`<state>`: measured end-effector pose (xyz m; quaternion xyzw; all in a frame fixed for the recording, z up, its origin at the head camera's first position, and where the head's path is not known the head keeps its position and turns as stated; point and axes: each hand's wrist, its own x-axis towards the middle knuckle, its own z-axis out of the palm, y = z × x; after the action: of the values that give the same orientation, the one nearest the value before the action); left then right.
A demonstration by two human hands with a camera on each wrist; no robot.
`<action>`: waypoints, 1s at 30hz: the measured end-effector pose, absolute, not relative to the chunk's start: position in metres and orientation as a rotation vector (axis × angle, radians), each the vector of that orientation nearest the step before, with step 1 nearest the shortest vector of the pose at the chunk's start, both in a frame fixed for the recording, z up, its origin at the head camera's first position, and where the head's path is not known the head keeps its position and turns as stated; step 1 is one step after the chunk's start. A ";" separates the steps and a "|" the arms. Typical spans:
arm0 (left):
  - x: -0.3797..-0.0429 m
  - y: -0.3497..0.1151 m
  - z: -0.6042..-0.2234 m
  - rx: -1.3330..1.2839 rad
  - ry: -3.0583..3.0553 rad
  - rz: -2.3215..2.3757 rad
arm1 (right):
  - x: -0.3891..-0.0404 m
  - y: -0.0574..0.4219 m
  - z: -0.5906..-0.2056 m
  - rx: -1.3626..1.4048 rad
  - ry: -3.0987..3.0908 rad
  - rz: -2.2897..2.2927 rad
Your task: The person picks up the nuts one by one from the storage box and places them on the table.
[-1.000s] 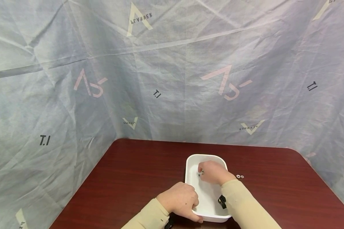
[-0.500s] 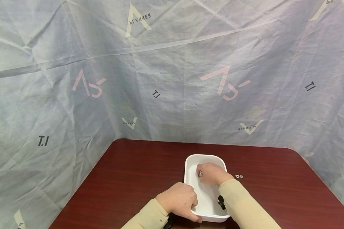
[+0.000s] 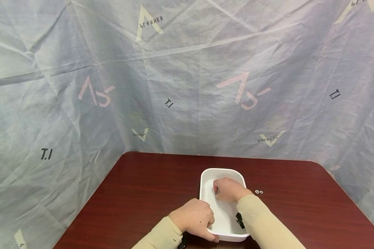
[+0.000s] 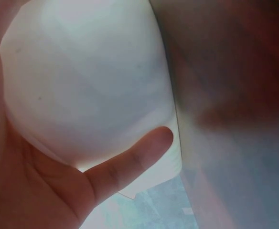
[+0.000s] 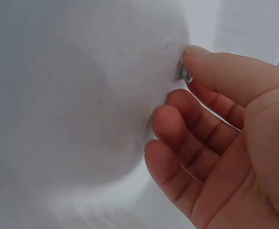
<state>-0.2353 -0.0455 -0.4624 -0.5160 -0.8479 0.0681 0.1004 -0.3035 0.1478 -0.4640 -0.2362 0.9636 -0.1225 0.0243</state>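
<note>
At the bottom centre, the left hand (image 3: 194,218) grips the white tray's (image 3: 222,173) near corner; its long axis runs away. Inside, the right hand (image 3: 229,189) pinches a small metal piece (image 5: 185,75). Behind, the backdrop (image 3: 81,103) reads "PLANNER", mirrored.

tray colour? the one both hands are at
White, plain, no pattern. The tray shows best in the head view, against the dark red-brown table.
</note>
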 end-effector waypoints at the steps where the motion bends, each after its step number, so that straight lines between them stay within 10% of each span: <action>1: -0.235 -0.046 -0.463 -1.523 -2.506 0.202 | -0.304 0.148 -0.464 -0.736 2.982 -0.373; 30: -0.235 -0.045 -0.464 -1.503 -2.501 0.223 | -0.301 0.146 -0.455 -0.759 3.061 -0.343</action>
<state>-0.2346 -0.0454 -0.4638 -0.5107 -0.8496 0.0757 0.1075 -0.3007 0.1455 -0.4555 -0.2391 0.9648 -0.1081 -0.0151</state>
